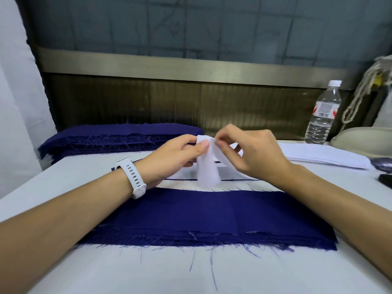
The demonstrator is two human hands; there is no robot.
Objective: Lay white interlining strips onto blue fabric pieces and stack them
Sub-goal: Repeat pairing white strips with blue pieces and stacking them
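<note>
A white interlining strip hangs folded between both hands, above the table's middle. My left hand pinches its upper end with thumb and fingers. My right hand pinches the same end from the right side. Below the hands lies a stack of dark blue fabric pieces with frayed edges, near the front of the table. A second, thicker pile of blue fabric sits at the back left. A flat pile of white interlining strips lies at the back right.
A clear water bottle stands at the back right beside a pale rounded object and a hanging rope. Dark items lie at the right edge. A dark wall panel runs behind the white table.
</note>
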